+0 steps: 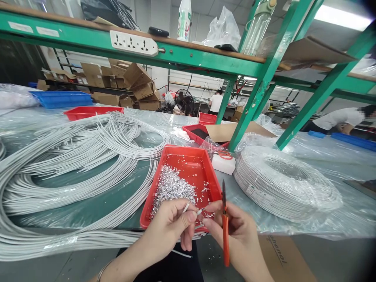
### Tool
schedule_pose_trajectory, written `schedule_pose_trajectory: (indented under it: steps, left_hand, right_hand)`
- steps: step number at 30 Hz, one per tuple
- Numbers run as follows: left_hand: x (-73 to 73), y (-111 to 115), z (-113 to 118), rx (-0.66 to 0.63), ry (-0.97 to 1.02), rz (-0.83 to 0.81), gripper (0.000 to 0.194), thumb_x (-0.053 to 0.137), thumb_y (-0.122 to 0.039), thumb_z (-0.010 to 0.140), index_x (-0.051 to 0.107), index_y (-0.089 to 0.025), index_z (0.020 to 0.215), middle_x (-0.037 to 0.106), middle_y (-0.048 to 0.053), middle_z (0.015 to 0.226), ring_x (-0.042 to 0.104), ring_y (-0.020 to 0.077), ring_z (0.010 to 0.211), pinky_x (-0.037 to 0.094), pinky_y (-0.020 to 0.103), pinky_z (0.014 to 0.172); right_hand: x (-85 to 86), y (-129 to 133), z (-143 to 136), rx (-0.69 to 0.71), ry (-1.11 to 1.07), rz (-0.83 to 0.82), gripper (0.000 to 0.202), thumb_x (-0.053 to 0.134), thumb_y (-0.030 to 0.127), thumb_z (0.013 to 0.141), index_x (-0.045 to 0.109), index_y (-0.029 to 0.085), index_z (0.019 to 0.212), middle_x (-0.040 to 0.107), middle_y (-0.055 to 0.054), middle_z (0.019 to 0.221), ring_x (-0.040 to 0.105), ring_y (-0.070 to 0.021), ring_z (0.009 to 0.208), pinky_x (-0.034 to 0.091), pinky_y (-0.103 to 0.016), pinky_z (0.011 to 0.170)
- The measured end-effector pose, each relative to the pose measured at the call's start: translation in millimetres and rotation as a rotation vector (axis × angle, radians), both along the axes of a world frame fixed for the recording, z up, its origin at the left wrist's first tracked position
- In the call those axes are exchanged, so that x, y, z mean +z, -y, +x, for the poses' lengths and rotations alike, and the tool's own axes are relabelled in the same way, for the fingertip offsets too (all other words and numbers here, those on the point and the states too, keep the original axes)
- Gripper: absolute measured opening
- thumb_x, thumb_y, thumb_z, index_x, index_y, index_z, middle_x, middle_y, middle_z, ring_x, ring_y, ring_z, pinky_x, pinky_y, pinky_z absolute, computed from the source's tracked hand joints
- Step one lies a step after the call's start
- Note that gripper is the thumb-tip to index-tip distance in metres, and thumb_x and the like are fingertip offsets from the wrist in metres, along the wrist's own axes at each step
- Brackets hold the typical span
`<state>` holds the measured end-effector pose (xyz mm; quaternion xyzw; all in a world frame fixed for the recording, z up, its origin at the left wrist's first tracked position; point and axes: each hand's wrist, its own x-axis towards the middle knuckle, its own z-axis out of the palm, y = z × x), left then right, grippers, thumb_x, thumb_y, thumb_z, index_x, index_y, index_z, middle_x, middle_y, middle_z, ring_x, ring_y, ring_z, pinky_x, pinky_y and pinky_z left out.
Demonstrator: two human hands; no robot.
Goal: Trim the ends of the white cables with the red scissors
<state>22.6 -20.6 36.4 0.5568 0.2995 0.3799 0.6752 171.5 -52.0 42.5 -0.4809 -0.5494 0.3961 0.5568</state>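
Observation:
My left hand [178,222] is closed on a white cable [199,212], pinching it close to its end between thumb and fingers. Close by on the right, my right hand [232,229] holds orange-handled scissors [225,229], blades pointing up, while its thumb and forefinger reach to the cable's tip. Whether those two fingertips grip anything is too small to make out. Both hands are over the near edge of a red tray [216,178]. Small silvery scraps [173,188] are heaped on the tray's left side. Bundles of cut white cables [88,196] lie at the left.
A plastic-wrapped coil of cable [282,188] lies right of the tray, with a small white box [223,162] between. Behind stand green shelf posts [252,105] and a red bin [195,133]. A power strip [133,43] is fixed to the shelf. A person [337,117] bends at far right.

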Motion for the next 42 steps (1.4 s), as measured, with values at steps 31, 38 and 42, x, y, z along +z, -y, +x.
schedule_pose_trajectory:
  steps: [31, 38, 42]
  left_hand:
    - [1.2, -10.0, -2.9, 0.079, 0.193, -0.128, 0.031, 0.072, -0.039, 0.065, 0.056, -0.012, 0.069, 0.062, 0.0, 0.055, 0.055, 0.0078, 0.037, 0.043, 0.015, 0.037]
    - [-2.9, -11.0, -5.6, -0.011, 0.272, -0.19, 0.031, 0.068, -0.038, 0.07, 0.054, -0.011, 0.066, 0.06, -0.001, 0.051, 0.054, 0.0063, 0.035, 0.041, 0.012, 0.034]
    - [-6.3, -11.2, -2.9, -0.004, 0.268, -0.174, 0.03, 0.068, -0.037, 0.07, 0.054, -0.011, 0.067, 0.061, -0.001, 0.051, 0.055, 0.0068, 0.036, 0.042, 0.012, 0.035]
  right_hand:
    - [-2.8, -16.6, -8.2, -0.04, -0.069, 0.021, 0.014, 0.073, 0.026, 0.062, 0.063, 0.018, 0.069, 0.039, 0.008, 0.046, 0.031, -0.0087, 0.041, 0.029, -0.02, 0.04]
    - [-4.2, -15.8, -12.1, 0.032, -0.091, 0.03, 0.014, 0.073, 0.019, 0.062, 0.064, 0.018, 0.072, 0.038, 0.009, 0.044, 0.03, -0.0075, 0.04, 0.03, -0.018, 0.04]
    - [-6.0, -16.7, -15.3, 0.007, -0.133, 0.044, 0.015, 0.074, 0.017, 0.059, 0.062, 0.018, 0.067, 0.04, 0.009, 0.043, 0.031, -0.0066, 0.038, 0.03, -0.016, 0.038]
